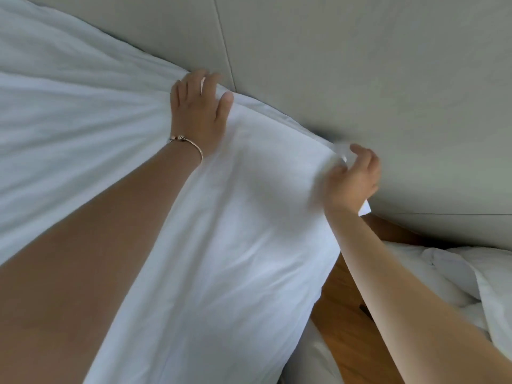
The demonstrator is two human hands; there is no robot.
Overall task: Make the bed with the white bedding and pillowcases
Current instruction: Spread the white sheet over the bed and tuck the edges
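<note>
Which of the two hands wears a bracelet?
The left hand, lying spread on the white sheet by the headboard. The right hand, pinching the sheet's corner, has a bare wrist.

Your white sheet [235, 245] lies stretched over the bed corner against the padded headboard [360, 79], wrinkles fanning left from where your left hand [198, 112] presses it, its far corner pinched in your right hand [353, 178].

soft, even daylight, bright with no glare and only faint shadows in the folds of the white sheet [83, 112]. the right hand [353, 178] is smeared by motion blur, and straight lines bow toward the edges.
</note>
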